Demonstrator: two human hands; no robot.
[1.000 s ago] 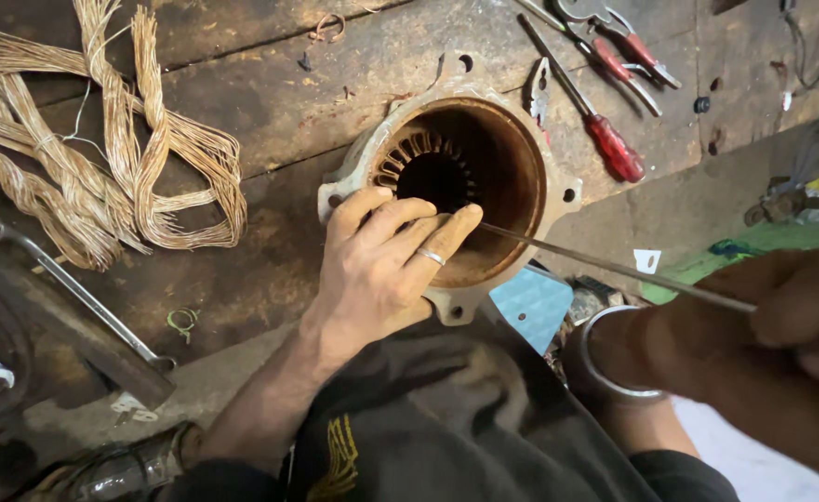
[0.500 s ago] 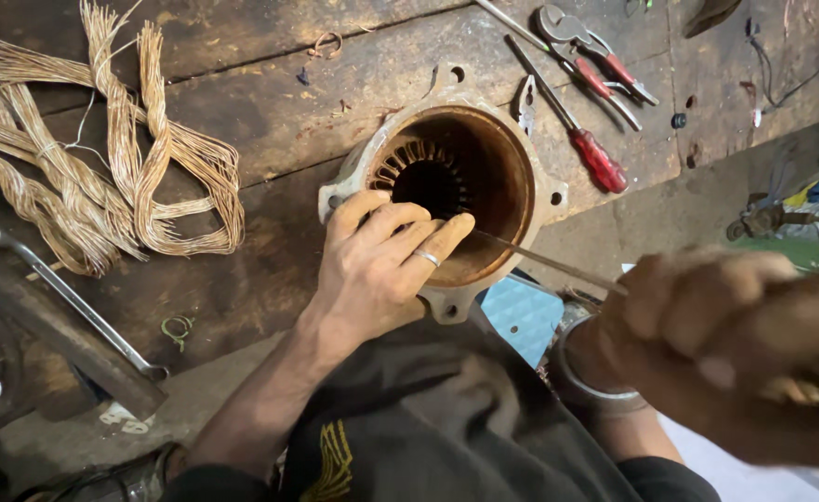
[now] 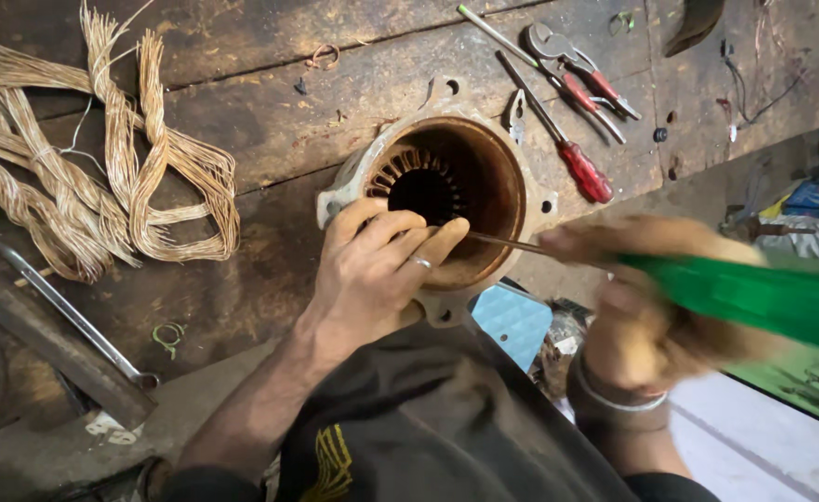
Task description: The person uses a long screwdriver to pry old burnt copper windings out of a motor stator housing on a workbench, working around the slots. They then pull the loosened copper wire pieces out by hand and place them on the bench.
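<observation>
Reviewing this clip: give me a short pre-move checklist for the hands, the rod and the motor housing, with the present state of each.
1. Left hand braces the motor housing rim: ok.
2. Thin rod tip inside the bore: ok.
3. Right hand grip on the green handle: cannot tell, blurred.
4. Left fingers clear of the rod: not ok, they lie beside it.
5. Red-handled screwdriver clear of housing: ok.

I see no signs or screens. At the right edge, past the bench's corner, lies a blurred heap of what look like packets (image 3: 814, 200), blue and yellow; I can't make out their shapes.
</observation>
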